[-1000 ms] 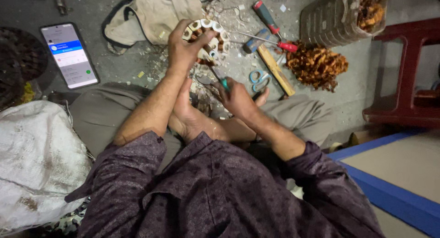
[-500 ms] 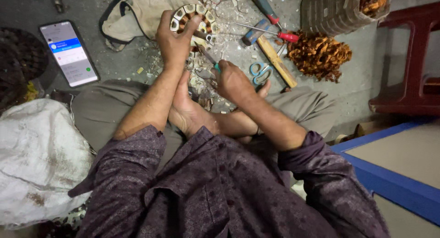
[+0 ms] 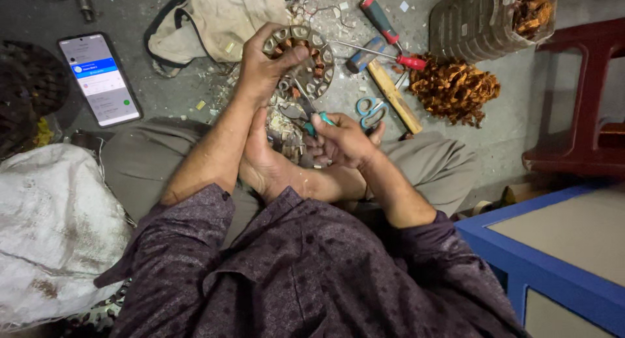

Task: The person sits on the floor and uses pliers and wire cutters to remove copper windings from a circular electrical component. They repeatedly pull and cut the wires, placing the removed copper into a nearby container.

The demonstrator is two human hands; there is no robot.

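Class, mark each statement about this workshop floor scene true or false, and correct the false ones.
1. The left hand grips the ring-shaped stator. True.
2. The right hand holds a hammer. False: it holds a teal-handled tool.
3. The phone lies screen-up, lit. True.
4. The scissors are in the left hand. False: they lie on the floor.
5. The copper wire pile sits left of the phone. False: it is far to its right.

Phone [image 3: 99, 78] left of stator ring [image 3: 317, 59]
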